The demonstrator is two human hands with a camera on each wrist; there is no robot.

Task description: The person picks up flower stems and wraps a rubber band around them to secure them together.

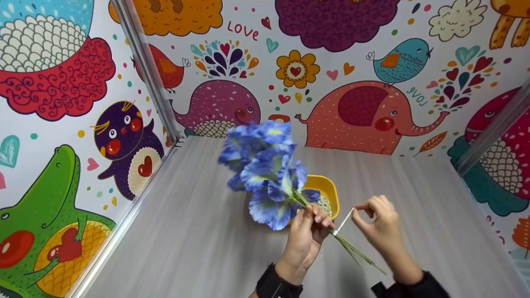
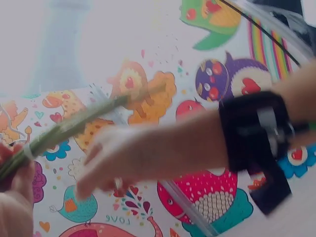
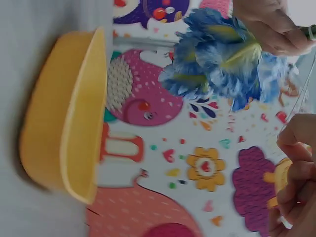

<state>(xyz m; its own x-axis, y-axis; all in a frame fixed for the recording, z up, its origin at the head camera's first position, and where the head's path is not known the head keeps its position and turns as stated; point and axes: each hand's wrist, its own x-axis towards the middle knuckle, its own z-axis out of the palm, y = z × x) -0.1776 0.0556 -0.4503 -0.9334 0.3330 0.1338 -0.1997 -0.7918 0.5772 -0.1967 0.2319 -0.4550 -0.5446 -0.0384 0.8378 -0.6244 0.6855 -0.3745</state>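
A bunch of blue artificial flowers (image 1: pixel 269 169) is tilted to the upper left in the head view, its green stems (image 1: pixel 352 246) pointing down to the right. My left hand (image 1: pixel 305 229) grips the stems just below the blooms. A white string (image 1: pixel 344 220) is wrapped round the stems beside that hand and runs taut to my right hand (image 1: pixel 381 223), which pinches its end between thumb and forefinger. In the left wrist view the white band (image 2: pixel 28 150) circles the stems. The right wrist view shows the blooms (image 3: pixel 222 59) and the thin string (image 3: pixel 301 94).
Behind the flowers a yellow plastic container (image 1: pixel 331 192) stands on the grey wood-grain table (image 1: pixel 198 231), with a pale stringy heap (image 1: pixel 324 203) inside. Walls printed with cartoon animals (image 1: pixel 352 116) enclose the table at the back and sides. Each wrist wears a black strap (image 1: pixel 278 283).
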